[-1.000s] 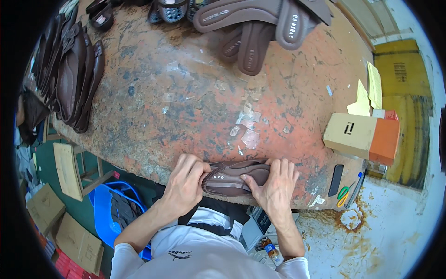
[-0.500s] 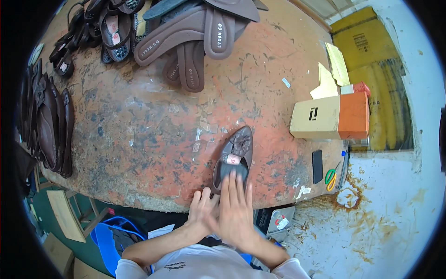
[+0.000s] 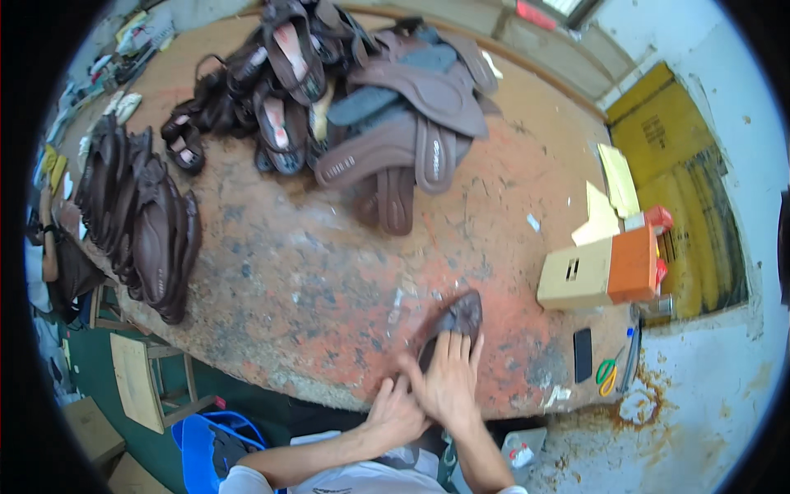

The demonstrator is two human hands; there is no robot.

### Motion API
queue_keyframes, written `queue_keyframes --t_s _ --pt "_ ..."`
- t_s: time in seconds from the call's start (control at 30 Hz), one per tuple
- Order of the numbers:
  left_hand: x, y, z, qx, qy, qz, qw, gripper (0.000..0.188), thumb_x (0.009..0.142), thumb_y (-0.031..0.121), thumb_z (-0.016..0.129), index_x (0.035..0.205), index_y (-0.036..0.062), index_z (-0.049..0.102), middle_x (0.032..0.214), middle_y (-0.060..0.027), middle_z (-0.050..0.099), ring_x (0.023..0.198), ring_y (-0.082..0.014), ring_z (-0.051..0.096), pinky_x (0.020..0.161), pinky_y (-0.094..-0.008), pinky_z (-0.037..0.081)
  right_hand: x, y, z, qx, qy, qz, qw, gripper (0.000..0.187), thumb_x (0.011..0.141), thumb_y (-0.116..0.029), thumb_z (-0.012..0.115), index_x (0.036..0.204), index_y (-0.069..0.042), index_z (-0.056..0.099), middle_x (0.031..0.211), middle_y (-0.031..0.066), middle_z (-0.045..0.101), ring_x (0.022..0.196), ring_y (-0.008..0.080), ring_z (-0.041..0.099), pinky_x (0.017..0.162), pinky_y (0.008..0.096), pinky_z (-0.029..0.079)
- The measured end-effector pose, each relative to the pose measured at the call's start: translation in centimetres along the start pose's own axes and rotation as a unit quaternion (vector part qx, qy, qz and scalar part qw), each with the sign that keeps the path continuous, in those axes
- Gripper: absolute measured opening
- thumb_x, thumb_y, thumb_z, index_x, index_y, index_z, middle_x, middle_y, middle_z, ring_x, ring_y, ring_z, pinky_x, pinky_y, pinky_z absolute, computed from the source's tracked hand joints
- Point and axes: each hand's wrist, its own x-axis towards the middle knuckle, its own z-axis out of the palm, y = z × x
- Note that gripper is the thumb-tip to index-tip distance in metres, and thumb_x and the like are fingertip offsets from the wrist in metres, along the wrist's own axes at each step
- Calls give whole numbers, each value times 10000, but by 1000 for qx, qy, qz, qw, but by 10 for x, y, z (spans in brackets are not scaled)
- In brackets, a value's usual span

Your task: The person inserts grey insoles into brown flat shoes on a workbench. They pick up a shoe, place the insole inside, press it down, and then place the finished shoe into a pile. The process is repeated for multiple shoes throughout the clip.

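Note:
A dark brown pointed shoe [image 3: 462,313] with a gathered ornament on its toe lies near the front edge of the worktable, toe pointing away. My right hand [image 3: 448,387] reaches into its opening, fingers stretched out flat and side by side, thumb apart. The hand covers the insole and much of the heel part. Just left of it, my left hand [image 3: 395,416] is closed at the shoe's heel end, fingers curled. The heel itself is mostly hidden by my hands.
Brown insoles [image 3: 395,202] and strapped sandals [image 3: 284,123] are heaped at the back. A row of brown shoes [image 3: 160,239] stands at the left. To the right are a cream-and-orange box [image 3: 576,273], a black phone [image 3: 583,356] and scissors [image 3: 607,377]. A wooden stool [image 3: 136,383] stands below.
The view has shifted, so the table appears lower and further right. My right fingers have slid forward, deeper into the shoe toward its toe. My left hand stays at the heel end.

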Motion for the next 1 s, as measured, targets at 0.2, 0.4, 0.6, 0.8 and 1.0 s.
queue_keyframes --t_s 0.2,0.4,0.6,0.8,1.0 --pt "-9 2 1 -9 -7 -25 1000 390 939 442 717 1074 84 791 941 -144 741 996 -371 621 833 -531 431 0 1 9 -23 15 -10 1000 1081 974 -730 587 1467 222 448 1498 424 488 1479 536 428 1286 706 166" --pt "4 2 8 18 -31 -6 999 421 992 494 658 1166 129 774 1088 -131 738 1073 -391 586 829 -511 415 14 9 0 -25 2 16 1000 1103 983 -719 583 1499 238 392 1543 450 439 1531 564 341 1300 688 133" --pt "6 4 -1 -16 -9 -35 999 547 961 585 697 1221 110 775 1161 -147 731 1124 -404 575 842 -510 410 11 13 29 -41 168 -41 984 1050 985 -769 540 1291 232 609 1331 425 625 1345 525 573 1310 678 97" --pt "17 10 4 48 -5 -9 999 601 939 605 726 1242 88 771 1299 -206 656 1160 -439 576 842 -549 421 13 27 12 50 129 -28 990 1135 976 -827 484 1311 249 618 1306 391 668 1287 475 638 1319 666 83" --pt "29 8 -4 53 36 41 997 431 808 373 846 1125 89 782 1179 -145 684 1042 -395 650 815 -534 473 41 25 14 53 142 -15 988 1109 978 -807 514 1346 235 608 1329 381 660 1306 455 629 1298 698 128"
